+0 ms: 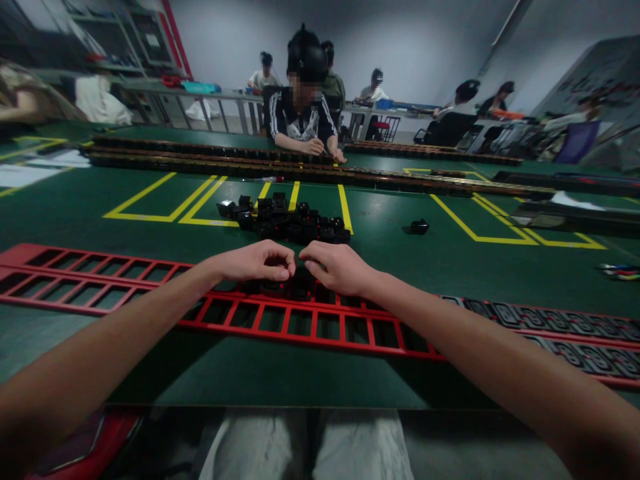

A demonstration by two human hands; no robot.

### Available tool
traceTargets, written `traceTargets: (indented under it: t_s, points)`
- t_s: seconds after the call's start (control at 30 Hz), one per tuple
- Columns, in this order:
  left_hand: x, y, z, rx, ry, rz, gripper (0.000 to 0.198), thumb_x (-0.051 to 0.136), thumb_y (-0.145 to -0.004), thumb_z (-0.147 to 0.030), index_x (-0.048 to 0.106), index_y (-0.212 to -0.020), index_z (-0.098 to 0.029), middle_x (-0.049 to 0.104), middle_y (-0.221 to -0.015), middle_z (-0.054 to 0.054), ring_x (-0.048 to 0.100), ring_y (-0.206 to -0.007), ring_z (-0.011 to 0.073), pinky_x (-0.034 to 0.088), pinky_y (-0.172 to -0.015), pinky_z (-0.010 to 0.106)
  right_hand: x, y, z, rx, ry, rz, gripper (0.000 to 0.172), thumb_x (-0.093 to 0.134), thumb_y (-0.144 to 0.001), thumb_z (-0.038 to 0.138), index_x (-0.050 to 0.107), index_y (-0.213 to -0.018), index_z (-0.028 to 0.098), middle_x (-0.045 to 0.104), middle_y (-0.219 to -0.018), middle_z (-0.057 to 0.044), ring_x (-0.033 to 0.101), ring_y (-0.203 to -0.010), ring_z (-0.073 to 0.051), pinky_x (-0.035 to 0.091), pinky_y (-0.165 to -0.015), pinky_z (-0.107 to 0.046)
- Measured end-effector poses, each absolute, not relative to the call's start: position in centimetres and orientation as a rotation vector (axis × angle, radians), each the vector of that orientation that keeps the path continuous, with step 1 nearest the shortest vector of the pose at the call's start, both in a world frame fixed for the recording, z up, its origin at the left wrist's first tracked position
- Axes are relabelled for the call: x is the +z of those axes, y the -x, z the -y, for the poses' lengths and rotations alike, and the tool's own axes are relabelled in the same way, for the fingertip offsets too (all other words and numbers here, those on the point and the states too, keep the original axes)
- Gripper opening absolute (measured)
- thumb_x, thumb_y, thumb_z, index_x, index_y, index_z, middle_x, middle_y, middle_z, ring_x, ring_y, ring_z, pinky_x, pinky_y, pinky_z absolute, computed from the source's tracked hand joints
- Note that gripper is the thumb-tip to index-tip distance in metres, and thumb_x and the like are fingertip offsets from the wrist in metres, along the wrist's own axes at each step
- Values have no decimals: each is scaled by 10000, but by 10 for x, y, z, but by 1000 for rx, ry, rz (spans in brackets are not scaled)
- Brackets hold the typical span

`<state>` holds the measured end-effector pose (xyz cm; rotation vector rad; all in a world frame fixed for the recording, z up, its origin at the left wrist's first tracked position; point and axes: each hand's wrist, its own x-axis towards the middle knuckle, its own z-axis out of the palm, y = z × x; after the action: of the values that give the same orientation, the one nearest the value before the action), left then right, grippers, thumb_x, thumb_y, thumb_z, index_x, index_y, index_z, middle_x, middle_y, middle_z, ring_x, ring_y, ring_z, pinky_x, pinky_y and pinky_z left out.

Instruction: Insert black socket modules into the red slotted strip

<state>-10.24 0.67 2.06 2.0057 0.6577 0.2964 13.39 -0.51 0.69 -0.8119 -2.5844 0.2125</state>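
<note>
My left hand (263, 260) is closed, its thumb and fingers curled toward each other above the red slotted frame (250, 317). Close beside it, my right hand (340, 268) also has its fingers bent inward, fingertips facing the left hand. Whatever the fingertips pinch, if anything, is too small or hidden to tell. Below both hands, small black block-like parts (300, 287) sit at the frame's far row, partly covered by the fingers. Just beyond the hands lies a heap of black parts (295, 223), some with tiny red spots.
Grey parts with ring-shaped marks (535, 319) fill the frame's right end. One black piece (419, 227) lies apart on the green table (380, 207). Long dark strips (200, 155) run across the table's far side, where another person (303, 113) works. Cable ends (620, 271) lie at right.
</note>
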Motion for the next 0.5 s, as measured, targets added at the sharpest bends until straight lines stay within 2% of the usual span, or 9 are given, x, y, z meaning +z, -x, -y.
traceTargets:
  t_s: [0.5]
  points:
    - [21,103,-9,295,-2024,-643,296,654,-852,-426,632,-858,-130,579,-767,-13,505,-722,121,384,-672,228,8,-133,6,208,803,2588,195,478,-954,202,637,-1059,159,678,-986,-75,610,-852,-181,414,-730,-278]
